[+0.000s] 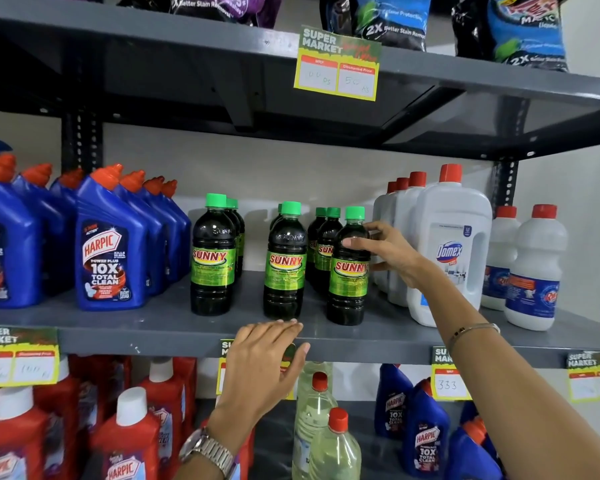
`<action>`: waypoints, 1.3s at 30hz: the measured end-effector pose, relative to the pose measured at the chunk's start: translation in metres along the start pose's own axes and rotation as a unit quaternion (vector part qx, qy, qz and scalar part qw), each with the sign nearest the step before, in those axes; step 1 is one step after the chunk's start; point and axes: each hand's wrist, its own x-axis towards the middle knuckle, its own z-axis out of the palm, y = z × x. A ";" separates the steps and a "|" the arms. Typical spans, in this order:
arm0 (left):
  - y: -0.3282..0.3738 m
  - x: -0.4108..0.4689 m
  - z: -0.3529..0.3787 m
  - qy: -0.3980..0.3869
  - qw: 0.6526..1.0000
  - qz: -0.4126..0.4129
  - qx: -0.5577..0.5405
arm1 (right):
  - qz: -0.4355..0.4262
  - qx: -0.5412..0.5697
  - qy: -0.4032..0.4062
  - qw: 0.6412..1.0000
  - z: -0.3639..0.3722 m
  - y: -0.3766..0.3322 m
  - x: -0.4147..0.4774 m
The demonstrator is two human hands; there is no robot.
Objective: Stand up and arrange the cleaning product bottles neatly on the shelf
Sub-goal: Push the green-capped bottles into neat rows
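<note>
While right hand [387, 252] grips Sunny bottle [349, 268] (upright), rear fingers seemingly hidden.

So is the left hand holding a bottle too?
No, the left hand lies open on the shelf edge with nothing in it, while the right hand grips a Sunny bottle.

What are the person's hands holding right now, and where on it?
The right hand grips the front-right Sunny bottle at its upper body, just below the green cap. The left hand holds nothing, hovering at the shelf edge.
</note>
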 end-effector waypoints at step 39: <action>-0.055 0.088 -0.004 -0.300 0.831 -0.291 -0.367 | 0.064 0.033 -0.085 0.994 0.028 0.069 -0.028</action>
